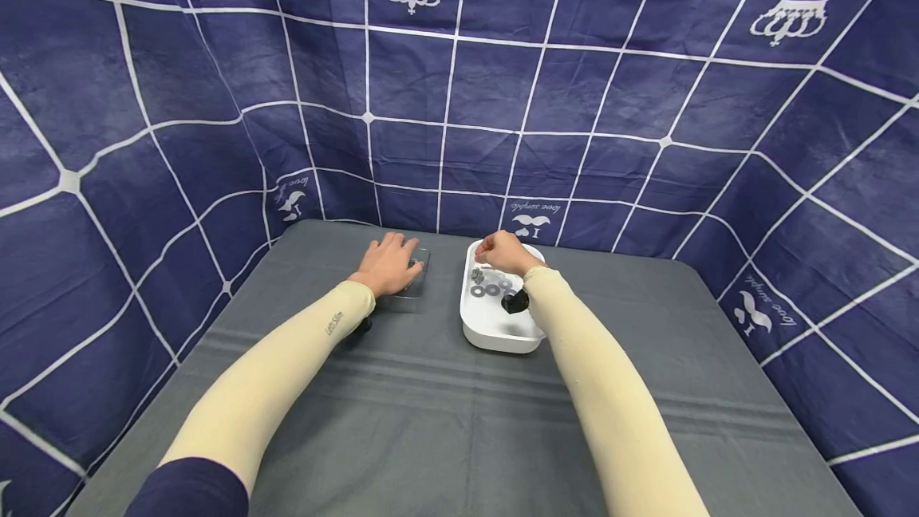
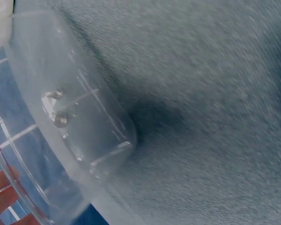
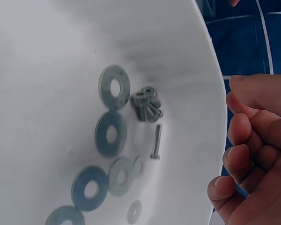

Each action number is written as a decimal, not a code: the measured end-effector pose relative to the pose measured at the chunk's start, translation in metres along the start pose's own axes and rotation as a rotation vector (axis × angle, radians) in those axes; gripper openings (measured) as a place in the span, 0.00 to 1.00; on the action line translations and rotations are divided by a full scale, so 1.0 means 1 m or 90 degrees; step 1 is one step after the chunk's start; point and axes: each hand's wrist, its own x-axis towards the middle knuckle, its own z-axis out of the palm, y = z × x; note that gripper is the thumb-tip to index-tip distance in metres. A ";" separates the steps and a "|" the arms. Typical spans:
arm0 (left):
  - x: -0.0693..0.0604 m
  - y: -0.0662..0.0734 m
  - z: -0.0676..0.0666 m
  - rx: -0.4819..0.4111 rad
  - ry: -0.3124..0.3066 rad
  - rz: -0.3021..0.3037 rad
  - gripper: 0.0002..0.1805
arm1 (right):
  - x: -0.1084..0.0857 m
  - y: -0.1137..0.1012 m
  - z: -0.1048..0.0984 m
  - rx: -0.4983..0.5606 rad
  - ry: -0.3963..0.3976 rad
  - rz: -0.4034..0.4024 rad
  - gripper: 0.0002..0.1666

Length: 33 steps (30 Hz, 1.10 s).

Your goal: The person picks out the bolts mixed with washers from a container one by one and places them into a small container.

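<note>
In the head view my left hand [image 1: 388, 264] is spread over a clear plastic box [image 1: 412, 291], fingers extended. The left wrist view shows its fingers [image 2: 1, 199] by one clear wall of the box [image 2: 107, 140]; two small metal pieces [image 2: 59, 119] lie inside. Above the far end of a white tray [image 1: 495, 341], my right hand [image 1: 505, 252] has its fingers curled and its thumb close to the index finger. Nothing shows between them. In the tray are flat washers [image 3: 111, 133], a cluster of socket-head screws [image 3: 147, 104] and one separate screw [image 3: 157, 142].
Grey cloth covers the table [image 1: 402, 413]. A blue curtain with white lines [image 1: 488, 94] rises behind the table and along both sides. A black object [image 1: 514, 301] sits under the right wrist, over the tray. The box stands left of the tray.
</note>
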 end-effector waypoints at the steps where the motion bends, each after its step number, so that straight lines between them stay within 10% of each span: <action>1: 0.001 0.001 0.000 -0.003 0.002 0.003 0.34 | -0.001 0.002 -0.001 0.002 -0.001 0.001 0.10; 33: 0.020 0.052 0.003 -0.013 0.012 0.060 0.33 | -0.018 0.038 -0.008 -0.006 0.043 0.052 0.20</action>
